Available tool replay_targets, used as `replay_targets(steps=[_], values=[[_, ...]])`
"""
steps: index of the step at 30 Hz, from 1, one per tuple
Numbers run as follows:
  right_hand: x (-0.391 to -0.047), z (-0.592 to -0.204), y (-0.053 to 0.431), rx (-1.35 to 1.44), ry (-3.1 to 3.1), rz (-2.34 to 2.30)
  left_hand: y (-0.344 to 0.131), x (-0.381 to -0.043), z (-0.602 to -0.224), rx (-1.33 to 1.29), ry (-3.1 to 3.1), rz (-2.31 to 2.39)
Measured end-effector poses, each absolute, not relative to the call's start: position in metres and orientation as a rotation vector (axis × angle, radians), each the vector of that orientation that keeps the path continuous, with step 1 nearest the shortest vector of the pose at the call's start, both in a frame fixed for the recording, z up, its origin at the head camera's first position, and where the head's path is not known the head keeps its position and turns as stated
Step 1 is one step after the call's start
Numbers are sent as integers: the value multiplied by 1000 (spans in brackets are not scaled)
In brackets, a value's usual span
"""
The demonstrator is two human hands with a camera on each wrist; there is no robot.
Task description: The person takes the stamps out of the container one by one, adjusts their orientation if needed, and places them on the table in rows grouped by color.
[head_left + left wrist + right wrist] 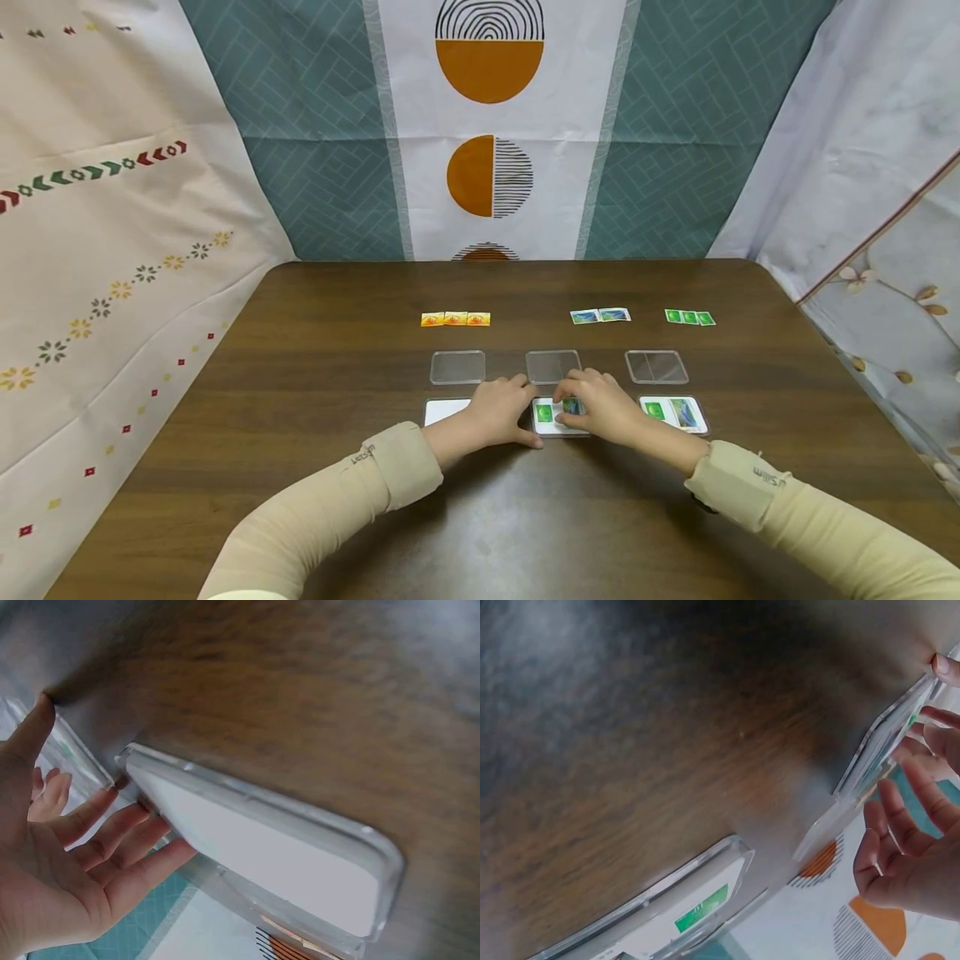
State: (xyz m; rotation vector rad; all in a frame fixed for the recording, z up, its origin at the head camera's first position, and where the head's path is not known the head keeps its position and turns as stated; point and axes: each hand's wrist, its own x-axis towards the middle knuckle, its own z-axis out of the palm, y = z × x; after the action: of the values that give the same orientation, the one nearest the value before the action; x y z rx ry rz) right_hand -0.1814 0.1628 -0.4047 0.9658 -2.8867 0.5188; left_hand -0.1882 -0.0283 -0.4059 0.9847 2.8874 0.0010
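Note:
At the middle of the near row lies a clear plastic case [557, 430] with a white card inside its rim. On that card show a small green picture card [543, 413] and a blue landscape picture card [573, 406]. My right hand [603, 408] bends over the case, thumb and index tips pinching at the left part of the blue picture card, partly covering it. My left hand [498, 414] touches the case's left end with spread fingers, its thumb by the front corner. In the left wrist view, its fingers pass beside the neighbouring white-filled case [262, 840].
Right of my right hand, another case [703, 427] bears a green and a blue picture. Behind stand three clear plastic covers [457, 367] in a row. Farther back lie orange picture cards [455, 319], blue ones [600, 316] and green ones [690, 317] on the brown table [337, 333].

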Motion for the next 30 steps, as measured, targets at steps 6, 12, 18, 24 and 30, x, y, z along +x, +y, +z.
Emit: replay_targets(steps=[6,12,18,24,30], values=[[-181,-407,158,912,-2913,525,-25,-191,-406,983,2885,-61],[-182,-409,157,872,-2938,546,-25,-189,-407,985,2879,-61],[-181,-411,157,819,-2952,604,-24,-188,-407,981,2876,-61],[-182,-415,155,777,-2973,668,-24,-187,-409,973,2883,-46],[-185,-416,151,714,-2985,741,-25,-188,-409,973,2898,-36]])
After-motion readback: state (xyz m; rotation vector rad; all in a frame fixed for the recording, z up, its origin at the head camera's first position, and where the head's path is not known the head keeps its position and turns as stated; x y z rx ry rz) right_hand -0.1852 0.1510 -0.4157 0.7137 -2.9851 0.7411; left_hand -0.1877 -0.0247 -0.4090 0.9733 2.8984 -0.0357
